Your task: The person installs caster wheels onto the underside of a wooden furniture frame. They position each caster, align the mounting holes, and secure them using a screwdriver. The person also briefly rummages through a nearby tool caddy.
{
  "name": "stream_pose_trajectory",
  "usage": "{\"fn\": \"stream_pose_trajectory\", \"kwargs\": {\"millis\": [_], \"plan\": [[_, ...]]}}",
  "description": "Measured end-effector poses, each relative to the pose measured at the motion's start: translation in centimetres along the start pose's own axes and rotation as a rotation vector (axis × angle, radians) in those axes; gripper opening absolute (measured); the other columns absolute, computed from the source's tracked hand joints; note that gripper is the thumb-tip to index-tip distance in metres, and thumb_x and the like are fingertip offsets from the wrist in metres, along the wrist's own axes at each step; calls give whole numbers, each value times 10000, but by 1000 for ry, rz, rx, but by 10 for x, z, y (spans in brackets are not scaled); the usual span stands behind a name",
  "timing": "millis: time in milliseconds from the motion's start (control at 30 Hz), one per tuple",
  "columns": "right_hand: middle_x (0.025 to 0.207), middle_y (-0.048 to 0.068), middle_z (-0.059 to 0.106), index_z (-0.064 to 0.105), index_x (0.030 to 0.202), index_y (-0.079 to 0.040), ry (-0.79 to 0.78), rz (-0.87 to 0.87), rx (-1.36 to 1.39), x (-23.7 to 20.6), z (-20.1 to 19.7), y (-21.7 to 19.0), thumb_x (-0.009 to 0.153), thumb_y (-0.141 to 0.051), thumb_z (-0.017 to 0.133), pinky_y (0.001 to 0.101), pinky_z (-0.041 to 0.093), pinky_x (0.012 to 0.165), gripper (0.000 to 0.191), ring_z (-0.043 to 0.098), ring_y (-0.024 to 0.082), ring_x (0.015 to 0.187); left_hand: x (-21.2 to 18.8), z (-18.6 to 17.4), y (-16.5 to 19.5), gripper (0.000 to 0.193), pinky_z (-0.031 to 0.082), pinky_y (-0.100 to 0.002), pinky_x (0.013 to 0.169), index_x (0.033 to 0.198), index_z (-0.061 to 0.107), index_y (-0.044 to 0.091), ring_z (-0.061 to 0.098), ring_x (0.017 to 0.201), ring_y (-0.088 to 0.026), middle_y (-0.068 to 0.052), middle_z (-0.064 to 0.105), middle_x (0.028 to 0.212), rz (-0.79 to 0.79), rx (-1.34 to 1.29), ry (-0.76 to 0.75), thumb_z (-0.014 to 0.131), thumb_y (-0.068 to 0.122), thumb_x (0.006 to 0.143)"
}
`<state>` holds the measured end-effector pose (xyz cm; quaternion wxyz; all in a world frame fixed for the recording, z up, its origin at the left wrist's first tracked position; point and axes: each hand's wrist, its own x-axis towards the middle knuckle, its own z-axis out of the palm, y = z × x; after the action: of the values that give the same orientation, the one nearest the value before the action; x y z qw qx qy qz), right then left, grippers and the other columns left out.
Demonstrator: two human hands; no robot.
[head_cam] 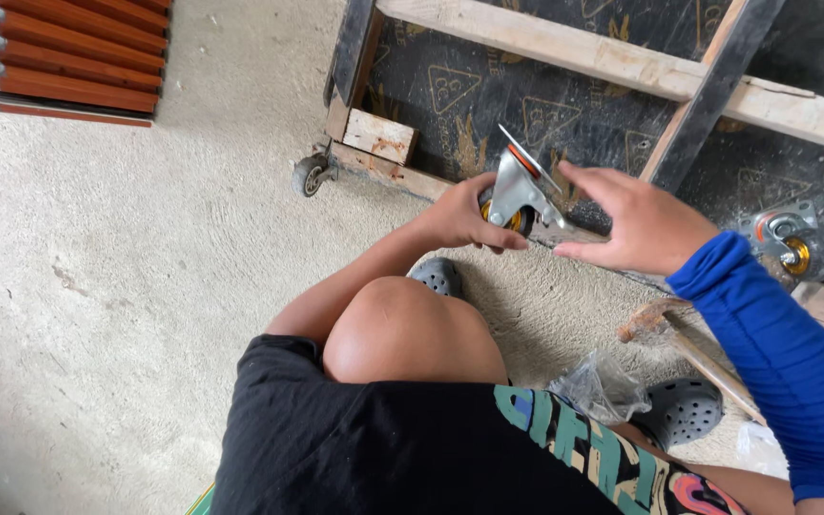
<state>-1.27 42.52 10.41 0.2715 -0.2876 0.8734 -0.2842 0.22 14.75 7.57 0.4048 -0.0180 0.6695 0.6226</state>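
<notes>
Knee (402, 324) bent low, the left hand (464, 219) pinched the caster (515, 195) at the board's (564, 114) edge; the right hand (641, 224) hovered beside it, fingers spread. Seating its plate flat probably needed a steady grip.

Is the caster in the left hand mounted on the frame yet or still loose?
Loose. The left hand holds the caster tilted above the wooden frame, mounting plate off the wood.

Left hand (462, 221) grips a caster wheel (514, 195); right hand (643, 224) hovers just beside it.
</notes>
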Motion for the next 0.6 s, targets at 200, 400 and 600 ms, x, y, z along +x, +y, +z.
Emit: {"fn": "stream_pose_trajectory", "kwargs": {"millis": [200,400,600], "plan": [[1162,158,735,644,1287,-22,229,-23,80,-5,-11,-19,823,-450,789,390,595,879,648,738,269,1050,5,1,-7,921,600,-272,597,1383,475,-43,754,728,-153,-112,755,935,15,-103,100,954,232,646],[1109,191,733,634,1281,22,278,-143,27,3,-1,-19,831,-432,810,380,580,869,663,729,274,980,7,0,-10,937,635,-285,655,1394,458,-49,751,809,-146,-110,733,994,95,-196,161,962,200,644],[1249,156,711,562,1436,28,279,65,592,12,1,-5,992,-422,647,332,567,939,639,701,191,1104,1,-2,-9,966,620,-316,730,1380,506,-51,741,832,-187,-154,735,1016,42,-31,21,974,264,595]]}}
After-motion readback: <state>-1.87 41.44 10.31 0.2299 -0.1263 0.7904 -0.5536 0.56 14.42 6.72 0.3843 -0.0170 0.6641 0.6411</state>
